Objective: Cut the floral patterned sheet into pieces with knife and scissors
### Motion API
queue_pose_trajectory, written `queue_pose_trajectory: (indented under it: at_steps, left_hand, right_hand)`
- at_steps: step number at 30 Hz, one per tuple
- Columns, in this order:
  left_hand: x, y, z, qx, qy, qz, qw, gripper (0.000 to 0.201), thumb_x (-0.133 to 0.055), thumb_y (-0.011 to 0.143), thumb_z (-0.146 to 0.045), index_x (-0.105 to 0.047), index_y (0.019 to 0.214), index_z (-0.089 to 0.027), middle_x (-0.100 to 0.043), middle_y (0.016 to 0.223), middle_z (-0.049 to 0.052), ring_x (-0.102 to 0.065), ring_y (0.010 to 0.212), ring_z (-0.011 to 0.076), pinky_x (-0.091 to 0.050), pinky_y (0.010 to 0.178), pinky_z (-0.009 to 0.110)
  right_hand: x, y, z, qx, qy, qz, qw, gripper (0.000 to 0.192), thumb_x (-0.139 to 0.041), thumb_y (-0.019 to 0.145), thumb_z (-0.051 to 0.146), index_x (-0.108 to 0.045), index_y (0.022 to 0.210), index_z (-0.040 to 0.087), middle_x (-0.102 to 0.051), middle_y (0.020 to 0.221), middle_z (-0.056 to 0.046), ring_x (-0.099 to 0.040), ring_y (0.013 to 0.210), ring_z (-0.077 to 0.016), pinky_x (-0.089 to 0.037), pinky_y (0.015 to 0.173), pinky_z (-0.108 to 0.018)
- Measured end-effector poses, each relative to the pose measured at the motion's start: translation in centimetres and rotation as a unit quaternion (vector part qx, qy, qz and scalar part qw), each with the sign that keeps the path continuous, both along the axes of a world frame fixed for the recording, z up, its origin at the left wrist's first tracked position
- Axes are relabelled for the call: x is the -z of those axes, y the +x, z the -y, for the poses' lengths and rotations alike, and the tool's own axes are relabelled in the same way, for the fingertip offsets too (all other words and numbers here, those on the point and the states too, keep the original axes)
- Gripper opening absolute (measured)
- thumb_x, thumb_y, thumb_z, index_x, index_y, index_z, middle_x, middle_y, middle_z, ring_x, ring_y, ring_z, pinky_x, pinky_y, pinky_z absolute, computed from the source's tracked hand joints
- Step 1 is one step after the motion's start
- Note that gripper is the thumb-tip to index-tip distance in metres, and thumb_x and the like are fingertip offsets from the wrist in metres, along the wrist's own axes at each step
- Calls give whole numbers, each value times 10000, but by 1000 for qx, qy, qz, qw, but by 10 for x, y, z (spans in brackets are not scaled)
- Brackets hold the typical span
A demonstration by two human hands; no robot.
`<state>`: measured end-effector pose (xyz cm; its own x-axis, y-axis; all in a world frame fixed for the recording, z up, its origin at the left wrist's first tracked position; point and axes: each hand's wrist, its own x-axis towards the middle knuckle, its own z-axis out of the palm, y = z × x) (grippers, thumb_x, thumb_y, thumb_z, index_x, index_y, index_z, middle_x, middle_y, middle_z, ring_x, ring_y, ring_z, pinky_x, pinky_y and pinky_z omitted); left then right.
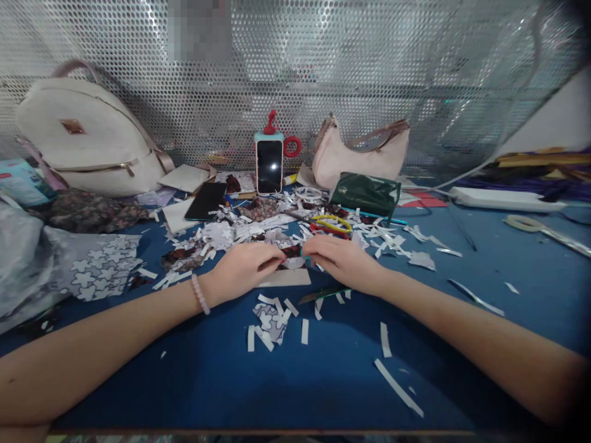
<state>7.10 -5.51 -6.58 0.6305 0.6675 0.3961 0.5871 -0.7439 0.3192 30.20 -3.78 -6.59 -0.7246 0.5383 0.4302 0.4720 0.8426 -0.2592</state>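
Observation:
My left hand (247,266), with a beaded bracelet on its wrist, is closed in a pinch on one side of a small dark patterned piece of fabric (292,251). On the other side, my right hand (342,261) pinches the same piece, its fingertips close to the left ones. A small teal spot shows at the right fingertips; I cannot tell what it is. Under the hands lies a flat pale strip (286,279). A thin dark green tool (323,295) rests just below my right hand. Yellow-handled scissors (333,223) and a red handle (329,230) lie beyond it.
White strips and fabric scraps (273,320) litter the blue table (207,375). Behind stand a backpack (92,135), a phone (269,166), a pink handbag (360,157) and a green pouch (364,194). A dark phone (206,201) lies left; more scissors (549,231) lie right.

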Motion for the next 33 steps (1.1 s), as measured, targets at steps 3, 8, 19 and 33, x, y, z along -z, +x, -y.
queue_pose_trajectory:
  at_steps: [3, 8, 19, 33]
  left_hand:
    - [0, -2, 2, 36, -25, -13, 999, 205, -448, 886, -227, -638, 959, -208, -690, 976, 40, -638, 905, 175, -480, 822, 281]
    - [-1, -4, 6, 82, -27, -21, 996, 231, -427, 901, -258, -647, 947, -203, -669, 1076, 65, -624, 994, 190, -471, 895, 307]
    - [-3, 0, 8, 91, -14, -7, 996, 233, -417, 899, -261, -637, 915, -188, -668, 1062, 93, -627, 979, 210, -489, 860, 340]
    - [4, 8, 1, 0, 11, 26, 1000, 156, -428, 901, -184, -576, 946, -169, -662, 911, 39, -636, 799, 145, -508, 691, 248]
  right_hand:
    - [5, 5, 6, -10, 4, 16, 1000, 288, -309, 910, 217, -595, 945, 220, -648, 967, -67, -600, 934, -175, -503, 823, -331]
    - [10, 15, 16, -22, 25, 15, 999, 313, -307, 925, 233, -614, 982, 213, -645, 1056, -81, -598, 991, -168, -500, 871, -323]
    - [10, 17, 25, 5, 28, 4, 1000, 305, -336, 915, 231, -637, 965, 224, -661, 1025, -67, -612, 970, -176, -515, 858, -320]
    - [13, 3, 14, 25, 83, -56, 995, 231, -405, 878, 149, -635, 869, 169, -683, 843, -62, -644, 808, -172, -545, 720, -304]
